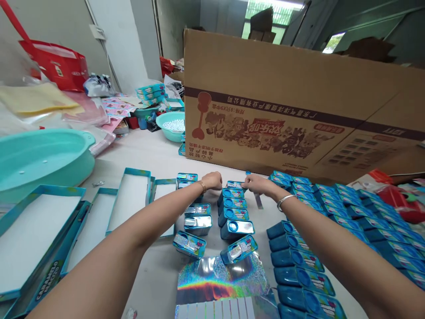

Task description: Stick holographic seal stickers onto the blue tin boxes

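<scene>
My left hand (pixel 212 180) is closed, fingers curled down, between the far ends of two rows of small blue boxes; anything in its fingertips is hidden. My right hand (pixel 257 183) is pinched at the right edge of the farthest blue box (pixel 234 184) in the middle row; what it holds is too small to see. A shiny strip (pixel 258 201) lies just below that hand. Silvery stickers lie across some near boxes, such as the tilted blue box (pixel 239 250) and the blue box (pixel 189 244). In front is a holographic sticker sheet (pixel 222 279).
A big cardboard box (pixel 265 66) stands along the back. Many blue boxes (pixel 302 270) fill the right side. Open shallow cartons (pixel 128 201) and a turquoise basin (pixel 43 155) are at left. A bowl of white pieces (pixel 161 126) sits behind.
</scene>
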`<move>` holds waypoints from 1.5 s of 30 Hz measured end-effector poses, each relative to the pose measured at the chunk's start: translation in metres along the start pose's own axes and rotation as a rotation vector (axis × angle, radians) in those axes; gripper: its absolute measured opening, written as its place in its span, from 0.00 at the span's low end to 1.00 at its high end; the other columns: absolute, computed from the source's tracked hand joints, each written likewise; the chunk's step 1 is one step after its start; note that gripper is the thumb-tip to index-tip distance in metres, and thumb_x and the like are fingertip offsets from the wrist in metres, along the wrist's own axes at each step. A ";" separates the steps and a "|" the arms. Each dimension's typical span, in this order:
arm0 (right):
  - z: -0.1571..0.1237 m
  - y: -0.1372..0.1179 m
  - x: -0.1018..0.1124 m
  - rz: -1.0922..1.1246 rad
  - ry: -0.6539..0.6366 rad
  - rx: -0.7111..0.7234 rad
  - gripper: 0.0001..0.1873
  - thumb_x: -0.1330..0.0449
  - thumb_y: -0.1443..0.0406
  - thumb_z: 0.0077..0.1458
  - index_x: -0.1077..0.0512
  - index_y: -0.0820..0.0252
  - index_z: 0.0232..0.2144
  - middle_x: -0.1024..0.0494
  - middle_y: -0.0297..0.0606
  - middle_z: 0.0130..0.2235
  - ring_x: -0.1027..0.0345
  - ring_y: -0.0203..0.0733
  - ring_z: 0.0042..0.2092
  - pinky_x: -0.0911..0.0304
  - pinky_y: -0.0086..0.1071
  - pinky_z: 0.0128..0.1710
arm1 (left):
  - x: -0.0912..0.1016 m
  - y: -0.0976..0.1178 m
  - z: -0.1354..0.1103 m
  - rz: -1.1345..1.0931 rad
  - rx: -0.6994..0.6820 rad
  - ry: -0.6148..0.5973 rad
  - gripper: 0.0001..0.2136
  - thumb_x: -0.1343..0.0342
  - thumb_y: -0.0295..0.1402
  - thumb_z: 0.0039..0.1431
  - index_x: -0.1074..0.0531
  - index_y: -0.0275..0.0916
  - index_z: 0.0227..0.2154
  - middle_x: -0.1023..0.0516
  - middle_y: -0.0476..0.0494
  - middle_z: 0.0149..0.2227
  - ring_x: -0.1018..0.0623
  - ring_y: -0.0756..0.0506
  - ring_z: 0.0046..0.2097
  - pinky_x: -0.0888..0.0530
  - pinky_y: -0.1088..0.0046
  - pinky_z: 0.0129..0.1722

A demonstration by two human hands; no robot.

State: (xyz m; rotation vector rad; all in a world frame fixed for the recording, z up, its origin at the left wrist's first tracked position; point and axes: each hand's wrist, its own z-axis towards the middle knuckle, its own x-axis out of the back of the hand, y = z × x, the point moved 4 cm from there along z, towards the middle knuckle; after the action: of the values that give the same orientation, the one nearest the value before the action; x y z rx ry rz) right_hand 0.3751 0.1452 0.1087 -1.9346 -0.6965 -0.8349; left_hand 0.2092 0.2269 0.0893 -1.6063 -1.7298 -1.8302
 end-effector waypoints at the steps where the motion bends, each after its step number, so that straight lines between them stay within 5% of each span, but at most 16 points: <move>1: -0.004 -0.001 0.006 0.045 -0.003 -0.013 0.24 0.33 0.48 0.50 0.37 0.57 0.23 0.40 0.26 0.18 0.48 0.30 0.19 0.54 0.28 0.21 | 0.006 0.001 -0.003 -0.024 0.003 0.029 0.11 0.36 0.22 0.43 0.18 0.34 0.33 0.17 0.33 0.42 0.21 0.38 0.47 0.28 0.70 0.44; 5: -0.026 -0.013 0.031 0.287 0.024 -0.016 0.22 0.37 0.47 0.56 0.35 0.58 0.27 0.38 0.26 0.21 0.49 0.29 0.20 0.51 0.26 0.21 | 0.026 0.011 -0.025 -0.195 -0.060 0.069 0.14 0.46 0.36 0.62 0.21 0.33 0.44 0.18 0.32 0.47 0.21 0.42 0.46 0.26 0.72 0.43; 8: -0.043 -0.029 0.037 0.493 0.036 0.007 0.20 0.43 0.47 0.62 0.33 0.58 0.33 0.36 0.27 0.23 0.48 0.30 0.22 0.44 0.25 0.23 | 0.021 0.021 -0.048 -0.527 -0.122 -0.116 0.26 0.53 0.52 0.66 0.24 0.34 0.48 0.20 0.33 0.50 0.20 0.44 0.43 0.24 0.72 0.39; 10: -0.051 -0.038 0.033 0.610 0.041 0.011 0.20 0.46 0.48 0.64 0.34 0.58 0.34 0.35 0.28 0.23 0.45 0.31 0.22 0.40 0.26 0.25 | 0.011 0.027 -0.063 -0.733 -0.133 -0.310 0.29 0.48 0.57 0.60 0.24 0.35 0.47 0.21 0.32 0.52 0.20 0.43 0.43 0.24 0.71 0.39; 13: -0.060 -0.046 0.023 0.738 0.058 0.011 0.19 0.48 0.49 0.65 0.35 0.57 0.33 0.33 0.29 0.23 0.39 0.33 0.23 0.35 0.29 0.27 | 0.001 0.028 -0.081 -0.761 -0.112 -0.463 0.25 0.38 0.55 0.53 0.23 0.35 0.40 0.20 0.35 0.48 0.21 0.45 0.41 0.26 0.71 0.38; 17: -0.066 -0.044 0.010 0.809 0.102 0.022 0.13 0.42 0.55 0.61 0.36 0.57 0.32 0.31 0.30 0.25 0.34 0.35 0.26 0.30 0.34 0.32 | 0.005 0.023 -0.089 -0.730 -0.071 -0.409 0.14 0.38 0.44 0.56 0.24 0.35 0.29 0.19 0.43 0.33 0.24 0.51 0.31 0.30 0.75 0.33; 22: -0.058 -0.032 -0.014 0.713 0.268 0.075 0.13 0.36 0.67 0.46 0.37 0.56 0.34 0.31 0.27 0.25 0.32 0.37 0.28 0.32 0.34 0.33 | 0.019 0.014 -0.082 -0.298 -0.150 -0.243 0.11 0.48 0.34 0.61 0.23 0.35 0.30 0.20 0.45 0.31 0.23 0.50 0.32 0.31 0.77 0.31; 30: -0.046 -0.023 -0.048 0.350 0.545 0.201 0.10 0.45 0.65 0.49 0.35 0.54 0.37 0.30 0.26 0.23 0.35 0.42 0.30 0.46 0.33 0.34 | 0.028 0.016 -0.068 0.270 -0.106 -0.144 0.11 0.47 0.29 0.56 0.19 0.35 0.35 0.16 0.35 0.41 0.20 0.39 0.45 0.29 0.67 0.46; 36: -0.037 -0.017 -0.056 0.166 0.556 0.211 0.12 0.47 0.68 0.51 0.34 0.55 0.40 0.29 0.29 0.25 0.34 0.45 0.32 0.46 0.34 0.34 | 0.017 0.024 -0.061 0.470 -0.057 -0.188 0.11 0.43 0.32 0.56 0.19 0.36 0.39 0.17 0.31 0.46 0.22 0.34 0.54 0.32 0.58 0.55; 45: -0.038 -0.015 -0.063 0.046 0.627 0.270 0.16 0.45 0.72 0.49 0.32 0.55 0.42 0.30 0.39 0.39 0.35 0.48 0.44 0.40 0.38 0.44 | -0.001 0.018 -0.049 0.589 -0.045 -0.190 0.15 0.44 0.36 0.59 0.21 0.37 0.46 0.18 0.33 0.49 0.20 0.39 0.50 0.28 0.68 0.47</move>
State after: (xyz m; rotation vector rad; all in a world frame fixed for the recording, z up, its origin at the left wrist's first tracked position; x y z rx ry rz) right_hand 0.3148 0.1098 0.0815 -1.3338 -0.3572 -1.1741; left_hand 0.1948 0.1821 0.1111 -2.0759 -1.0941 -1.4716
